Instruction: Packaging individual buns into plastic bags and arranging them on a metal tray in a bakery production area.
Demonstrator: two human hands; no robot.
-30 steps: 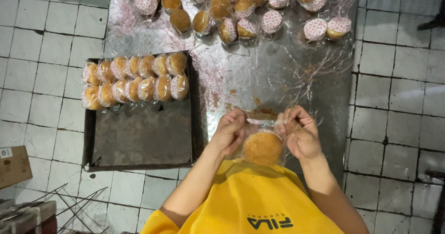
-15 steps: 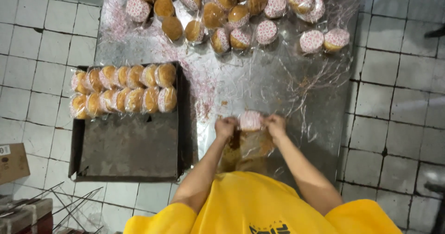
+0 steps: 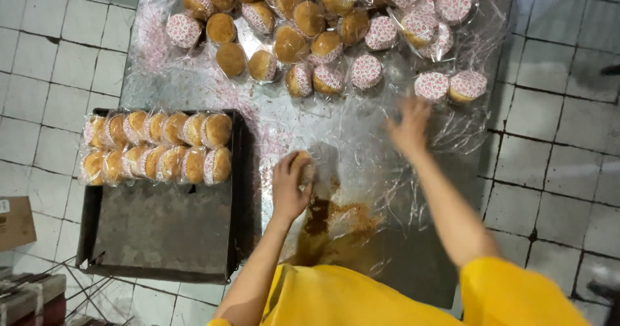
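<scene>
**Hands apart: L on wrapped cake, R reaching over bench**

L hand (image 3: pixel 289 185): fingers curled shut round one wrapped cake (image 3: pixel 303 165), held just above the steel bench (image 3: pixel 361 145), beside the tray's right edge. Cake mostly hidden by fingers; only its upper right side shows.

R hand (image 3: pixel 409 127): extended fwd, fingers loosely spread, palm down, blurred. Holds nothing visible. Sits over clear film (image 3: pixel 452 129) on the bench, near two paper-cupped cakes (image 3: pixel 450 85) at far right; contact w/ film cannot be told.

Hands well apart, w/ bare bench between.

Surroundings: dark tray (image 3: pixel 161 229) at left, two rows of wrapped cakes (image 3: pixel 155 146) standing on edge in its far end, near end bare. Loose pile of cakes (image 3: pixel 310 29) at far side of bench, some in red-patterned cups. Brown crumbs (image 3: pixel 342 217) on bench near L forearm. Tiled floor (image 3: pixel 555 145) around.
</scene>
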